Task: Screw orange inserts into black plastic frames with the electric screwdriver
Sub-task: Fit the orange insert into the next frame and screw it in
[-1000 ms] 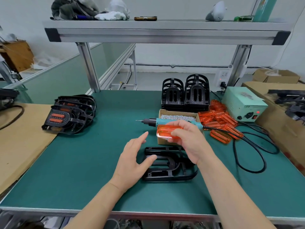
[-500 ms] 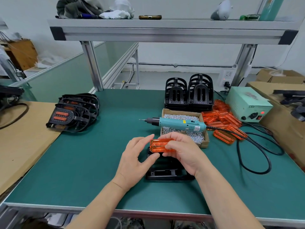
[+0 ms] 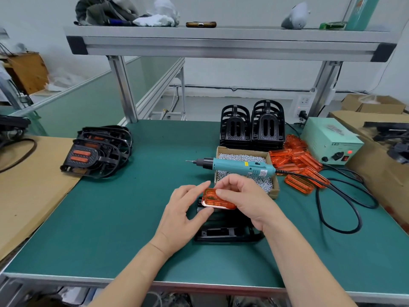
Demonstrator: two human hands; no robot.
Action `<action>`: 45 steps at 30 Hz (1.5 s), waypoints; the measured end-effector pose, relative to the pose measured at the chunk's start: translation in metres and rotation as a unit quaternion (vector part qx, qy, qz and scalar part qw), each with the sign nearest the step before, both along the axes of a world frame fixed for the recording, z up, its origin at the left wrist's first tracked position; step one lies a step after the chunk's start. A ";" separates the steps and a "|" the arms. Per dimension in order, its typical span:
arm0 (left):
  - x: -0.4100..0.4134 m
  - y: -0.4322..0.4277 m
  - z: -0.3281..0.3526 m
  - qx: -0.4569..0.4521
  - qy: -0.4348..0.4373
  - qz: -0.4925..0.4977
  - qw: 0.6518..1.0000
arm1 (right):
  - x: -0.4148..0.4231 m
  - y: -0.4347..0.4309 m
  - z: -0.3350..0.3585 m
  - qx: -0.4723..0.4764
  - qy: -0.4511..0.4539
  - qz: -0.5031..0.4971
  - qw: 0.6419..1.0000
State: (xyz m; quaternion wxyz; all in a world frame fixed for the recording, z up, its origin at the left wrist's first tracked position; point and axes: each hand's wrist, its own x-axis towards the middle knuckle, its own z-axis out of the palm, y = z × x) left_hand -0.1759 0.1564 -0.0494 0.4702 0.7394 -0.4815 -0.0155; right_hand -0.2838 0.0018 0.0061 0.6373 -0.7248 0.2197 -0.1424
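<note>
My left grip (image 3: 181, 216) and right grip (image 3: 247, 202) both pinch the insert (image 3: 218, 201) by its edges, just above the frame (image 3: 221, 233). It seems light, stiff and a little slippery, so I judge the edges the safest hold.

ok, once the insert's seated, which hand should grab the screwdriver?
Right, probably. The right hand sits just in front of the electric screwdriver, whose grip and cord end lie toward that side. The left hand is nearer the bit tip and, pinching the orange insert over the black frame, can steady them.
</note>
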 end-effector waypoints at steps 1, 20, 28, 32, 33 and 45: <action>0.000 0.000 0.000 -0.002 -0.002 -0.001 1.000 | 0.001 0.000 -0.001 -0.015 0.010 -0.004 1.000; -0.005 0.002 0.002 -0.042 -0.049 0.046 0.997 | 0.000 0.011 -0.015 0.025 0.014 -0.106 0.994; -0.003 0.001 0.002 -0.031 -0.037 0.055 0.997 | -0.008 0.008 -0.013 -0.058 0.009 -0.076 0.995; -0.003 0.002 0.003 -0.007 -0.023 0.035 0.999 | -0.016 -0.009 -0.007 -0.168 0.046 -0.043 0.984; -0.003 0.002 0.003 -0.001 -0.021 0.027 0.999 | -0.018 -0.012 -0.007 -0.179 0.058 -0.035 0.982; 0.002 0.004 0.007 -0.064 0.148 0.067 0.985 | -0.025 -0.022 -0.013 -0.321 0.059 -0.039 0.945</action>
